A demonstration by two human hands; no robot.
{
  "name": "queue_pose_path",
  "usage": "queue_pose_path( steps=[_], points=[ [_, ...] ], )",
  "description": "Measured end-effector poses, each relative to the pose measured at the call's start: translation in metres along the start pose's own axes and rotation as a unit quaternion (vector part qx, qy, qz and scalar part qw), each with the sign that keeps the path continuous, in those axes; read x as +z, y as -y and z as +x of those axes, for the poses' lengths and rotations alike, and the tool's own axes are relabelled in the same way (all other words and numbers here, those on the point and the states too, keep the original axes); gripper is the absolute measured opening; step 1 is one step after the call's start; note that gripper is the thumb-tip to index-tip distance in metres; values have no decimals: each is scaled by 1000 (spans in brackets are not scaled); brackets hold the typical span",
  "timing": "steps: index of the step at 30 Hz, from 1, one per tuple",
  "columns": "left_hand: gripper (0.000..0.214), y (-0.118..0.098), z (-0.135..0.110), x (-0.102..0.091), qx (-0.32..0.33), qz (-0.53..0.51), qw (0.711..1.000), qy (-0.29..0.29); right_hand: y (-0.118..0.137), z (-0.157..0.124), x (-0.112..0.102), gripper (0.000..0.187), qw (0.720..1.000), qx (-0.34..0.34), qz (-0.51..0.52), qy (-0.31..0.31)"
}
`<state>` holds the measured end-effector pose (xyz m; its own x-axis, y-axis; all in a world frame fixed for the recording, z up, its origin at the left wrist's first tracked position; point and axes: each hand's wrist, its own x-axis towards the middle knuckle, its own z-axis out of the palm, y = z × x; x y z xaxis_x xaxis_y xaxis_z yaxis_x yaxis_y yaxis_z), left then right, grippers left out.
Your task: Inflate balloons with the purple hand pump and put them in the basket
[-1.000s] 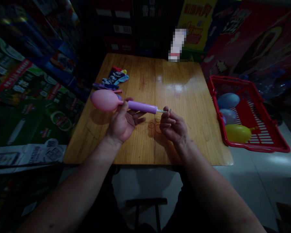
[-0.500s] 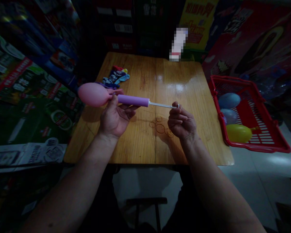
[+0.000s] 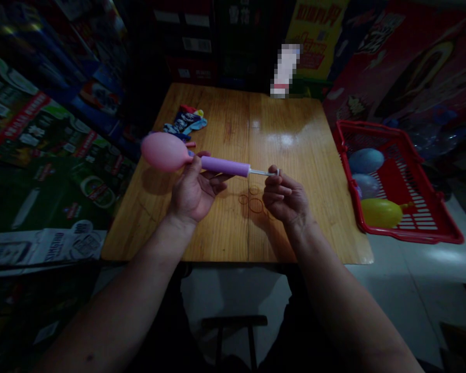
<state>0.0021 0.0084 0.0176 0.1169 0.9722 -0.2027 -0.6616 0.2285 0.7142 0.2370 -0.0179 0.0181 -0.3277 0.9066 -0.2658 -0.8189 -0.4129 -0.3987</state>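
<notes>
Fingers of L hand (image 3: 190, 194) pinch neck of pink balloon (image 3: 164, 151) at tip of purple pump (image 3: 226, 166); R hand (image 3: 285, 198) fingers grip pump rod (image 3: 261, 172), partly out — all above wooden tbl (image 3: 295, 124). Red basket (image 3: 415, 238) w/ yellow balloon (image 3: 381, 213) at R.

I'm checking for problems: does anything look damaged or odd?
No damage shows; the oval pink rubber balloon looks whole. Only the pale pixelated rectangle near the far side of the brown wooden table looks odd: its details are hidden.

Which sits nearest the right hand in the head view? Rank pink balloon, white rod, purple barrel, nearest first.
1. White rod: end in the right hand.
2. Purple barrel: leftward, in the left hand.
3. Pink balloon: farthest left.
</notes>
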Motion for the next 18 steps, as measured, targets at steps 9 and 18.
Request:
queue_pose_path(
  steps=[9, 18],
  points=[
    [38, 22, -14, 2, -26, -5, 999, 36, -29, 0, 0, 20, 998, 44, 37, -15],
    [42, 1, -3, -1, -15, -6, 1000, -6, -2, -2, -3, 21, 1000, -11, -4, 11]
  ],
)
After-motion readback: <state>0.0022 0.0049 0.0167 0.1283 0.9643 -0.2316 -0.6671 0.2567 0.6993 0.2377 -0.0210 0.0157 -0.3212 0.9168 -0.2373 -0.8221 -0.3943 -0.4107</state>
